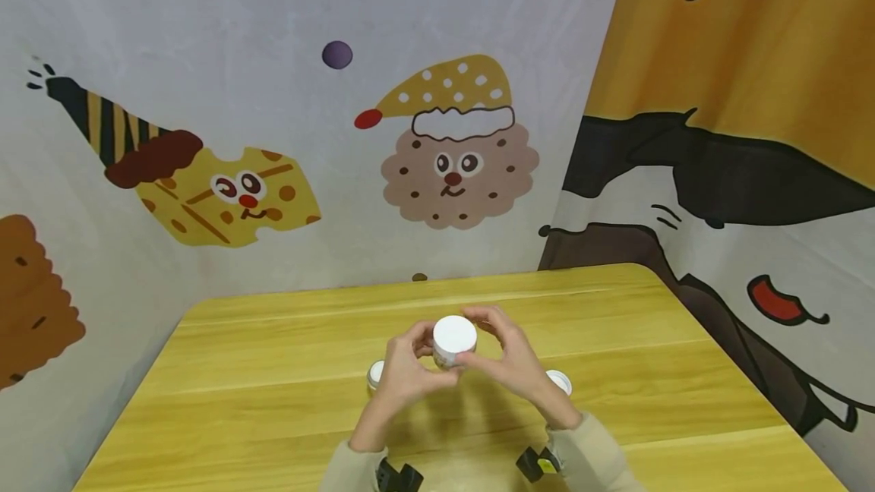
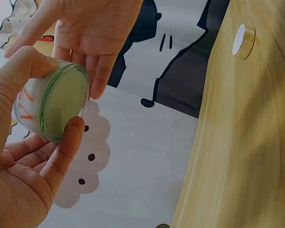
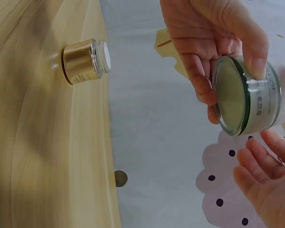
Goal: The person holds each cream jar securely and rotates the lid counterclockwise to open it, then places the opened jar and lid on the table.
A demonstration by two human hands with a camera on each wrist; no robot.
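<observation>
Pinching the white-lidded jar (image 2: 61, 102) between thumb and fingers, the left hand (image 1: 405, 376) holds it above the wooden table (image 1: 273, 370); the right hand (image 1: 514, 363) spreads loosely beside its lid (image 1: 455, 334), contact unclear. 1 gold jar (image 3: 80, 61) stands left, 1 cap (image 1: 560, 382) lies right.

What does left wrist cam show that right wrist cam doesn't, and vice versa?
Left wrist only: a loose lid, white face with a gold side, lying on the wooden table; also big dark shapes on the printed backdrop.

Right wrist only: the gold jar standing on the table.

Both: the left hand gripping the glass jar, its base visible, with the right hand close by; the table, and the scalloped cookie print on the backdrop.
</observation>
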